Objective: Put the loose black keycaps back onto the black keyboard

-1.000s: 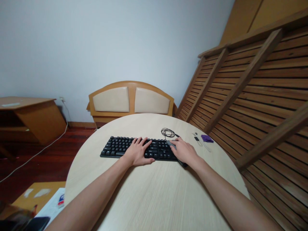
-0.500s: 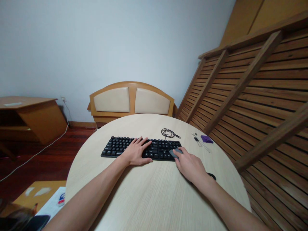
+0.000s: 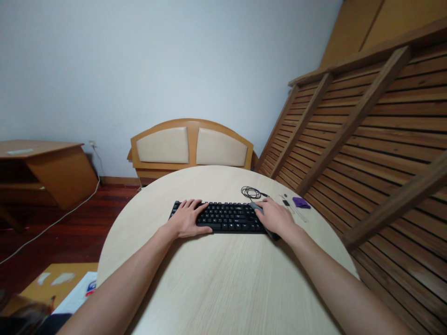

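Note:
A black computer keyboard (image 3: 230, 216) lies flat across the round table, its keys facing up. My left hand (image 3: 185, 218) rests on its left part with fingers spread over the keys and the thumb along the front edge. At the keyboard's right end, my right hand (image 3: 277, 216) is closed around a grey handheld object (image 3: 256, 206). The palm covers most of that object, so its kind is unclear. Just behind the keyboard lies its coiled black cable (image 3: 250, 192).
A folded purple cloth (image 3: 301, 203) and several small thin items, one a black clip (image 3: 286, 203), lie on the table (image 3: 216, 279) at right. A slatted wooden frame (image 3: 384, 139) leans close on the right. Papers and a cardboard sheet (image 3: 45, 288) are at lower left.
The keyboard and its cable have shifted to the right. My left hand has slid left over the keys, and my right hand has moved slightly right and away from me with the grey object.

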